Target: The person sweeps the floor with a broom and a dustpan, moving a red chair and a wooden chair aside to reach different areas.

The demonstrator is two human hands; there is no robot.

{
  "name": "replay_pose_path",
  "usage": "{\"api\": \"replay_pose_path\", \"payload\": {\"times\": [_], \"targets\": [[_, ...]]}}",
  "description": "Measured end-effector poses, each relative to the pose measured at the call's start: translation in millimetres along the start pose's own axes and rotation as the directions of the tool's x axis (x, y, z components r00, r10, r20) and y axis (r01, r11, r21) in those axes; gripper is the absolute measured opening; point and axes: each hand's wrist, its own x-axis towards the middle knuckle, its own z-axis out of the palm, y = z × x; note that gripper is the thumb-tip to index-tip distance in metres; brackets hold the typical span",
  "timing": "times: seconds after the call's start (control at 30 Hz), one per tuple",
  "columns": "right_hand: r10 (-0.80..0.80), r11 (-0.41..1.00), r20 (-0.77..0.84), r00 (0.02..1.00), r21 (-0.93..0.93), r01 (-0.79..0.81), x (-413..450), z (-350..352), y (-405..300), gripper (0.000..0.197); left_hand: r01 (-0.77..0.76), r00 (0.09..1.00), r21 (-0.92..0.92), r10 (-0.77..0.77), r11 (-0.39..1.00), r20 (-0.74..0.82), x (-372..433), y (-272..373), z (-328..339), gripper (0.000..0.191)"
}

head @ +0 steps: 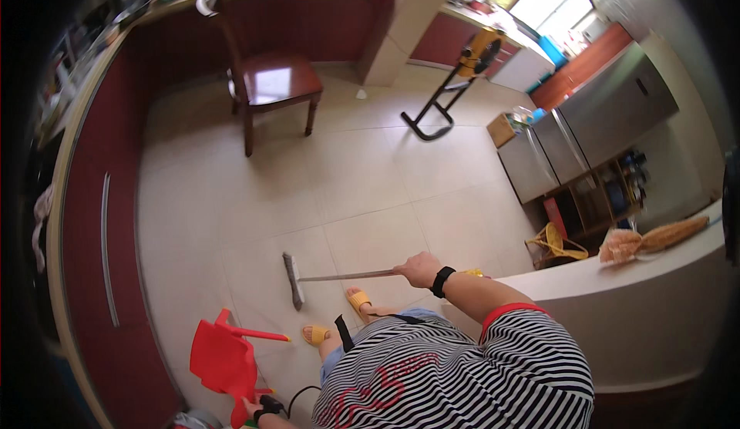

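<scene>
My right hand (418, 268) is closed around the handle of a broom (347, 276). The broom's head, with grey bristles, is low over the tiled floor (370, 221), just beyond my yellow slippers (359, 300); whether it touches the tiles I cannot tell. At the lower left, my left hand (251, 408) grips the edge of a small red plastic chair (222, 354). This chair is tilted, with its legs pointing to the right. Part of my left hand is hidden behind the chair's edge, and a dark strap circles the wrist.
A wooden chair (280, 79) stands by the red cabinets (295, 30). Farther right are a yellow floor fan (477, 53) on a black stand and a steel refrigerator (601, 111). A white ledge (566, 276) runs along my right side, bearing an orange-brown bundle (653, 238).
</scene>
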Motion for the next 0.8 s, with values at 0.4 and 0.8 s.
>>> {"api": "replay_pose_path", "payload": {"times": [0.4, 0.8], "targets": [[0.456, 0.593, 0.172, 0.873, 0.672, -0.442, -133.7, 124.2, 97.6, 0.028, -0.473, 0.881, 0.309, 0.442, 0.825, 0.169, -173.2, 80.9, 209.9, 0.03], [0.564, -0.253, 0.541, 0.624, 0.832, -0.493, -175.3, 161.1, 245.8, 0.031, -0.639, 0.54, 0.702, 0.467, -0.314, 0.7, -290.1, -109.1, 489.9, 0.024]]}}
